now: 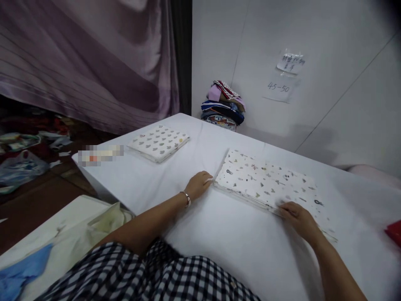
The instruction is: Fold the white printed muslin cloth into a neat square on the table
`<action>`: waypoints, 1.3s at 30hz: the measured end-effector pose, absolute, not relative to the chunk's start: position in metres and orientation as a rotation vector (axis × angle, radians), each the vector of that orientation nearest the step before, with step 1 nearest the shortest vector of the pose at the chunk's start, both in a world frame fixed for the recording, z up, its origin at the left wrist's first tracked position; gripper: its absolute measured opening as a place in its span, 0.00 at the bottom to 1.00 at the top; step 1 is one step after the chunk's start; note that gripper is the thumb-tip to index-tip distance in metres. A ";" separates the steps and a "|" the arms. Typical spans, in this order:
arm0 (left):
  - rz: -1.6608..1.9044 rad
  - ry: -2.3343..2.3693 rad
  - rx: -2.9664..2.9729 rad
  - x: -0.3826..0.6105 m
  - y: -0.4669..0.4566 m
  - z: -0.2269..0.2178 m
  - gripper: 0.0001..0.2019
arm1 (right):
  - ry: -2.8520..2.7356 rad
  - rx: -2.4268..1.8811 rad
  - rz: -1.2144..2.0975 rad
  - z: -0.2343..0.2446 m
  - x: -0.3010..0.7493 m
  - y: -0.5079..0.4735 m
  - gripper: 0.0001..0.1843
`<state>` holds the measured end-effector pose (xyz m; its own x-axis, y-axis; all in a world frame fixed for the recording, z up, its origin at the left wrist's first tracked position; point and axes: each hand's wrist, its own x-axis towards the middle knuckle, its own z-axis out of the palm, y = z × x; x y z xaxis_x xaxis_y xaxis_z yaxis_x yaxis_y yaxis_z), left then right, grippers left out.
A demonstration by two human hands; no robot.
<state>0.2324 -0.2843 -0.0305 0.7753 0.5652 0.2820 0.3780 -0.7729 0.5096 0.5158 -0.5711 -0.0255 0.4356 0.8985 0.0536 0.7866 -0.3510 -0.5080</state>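
Observation:
A folded white cloth [266,179] with small printed motifs lies on the white-covered table in front of me, its layers showing along the near edge. My left hand [199,185], a bracelet on its wrist, pinches the cloth's left corner. At the front edge, right of the middle, my right hand [297,215] grips the same cloth between thumb and fingers; that hand is slightly blurred. Farther back on the left lies a second folded cloth [159,143], white with rows of grey prints, touched by neither hand.
The white table [200,246] reaches toward a pale wall with paper notes [278,88]. A stack of folded fabrics [223,106] stands beyond the far edge. A curtain [94,62] hangs at the left. Something red [394,232] shows at the right; plastic bags [23,167] lie lower left.

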 end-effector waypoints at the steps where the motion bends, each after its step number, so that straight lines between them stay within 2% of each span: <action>1: 0.584 0.777 2.445 0.236 -0.283 -0.031 0.11 | -1.464 -2.198 0.320 -0.022 0.508 -0.560 0.17; 6: 0.500 0.914 2.170 0.265 -0.282 -0.032 0.13 | -1.673 -1.999 0.252 -0.014 0.450 -0.487 0.16; 10: 0.427 0.912 2.163 0.280 -0.279 -0.031 0.10 | -1.570 -1.912 0.241 -0.019 0.412 -0.430 0.14; 20: 0.448 0.932 2.276 0.281 -0.284 -0.039 0.07 | -1.082 -2.247 0.412 -0.023 0.405 -0.340 0.15; 23: 0.425 0.905 2.320 0.280 -0.285 -0.039 0.06 | -1.032 -2.341 0.408 -0.024 0.407 -0.327 0.15; 29: 0.453 0.839 2.312 0.279 -0.282 -0.041 0.04 | -0.970 -2.297 0.487 -0.035 0.413 -0.326 0.05; 34: 0.503 0.832 2.141 0.283 -0.269 -0.043 0.10 | -0.905 -2.217 0.545 -0.043 0.417 -0.332 0.04; 39: 0.469 0.925 2.033 0.303 -0.246 -0.036 0.09 | -0.847 -2.133 0.622 -0.045 0.417 -0.335 0.06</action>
<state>0.3033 -0.2458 -0.0359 0.6587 0.7524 -0.0041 0.4411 -0.3817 0.8122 0.4167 -0.3347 -0.0451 0.6639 0.7310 -0.1576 0.3694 -0.5039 -0.7808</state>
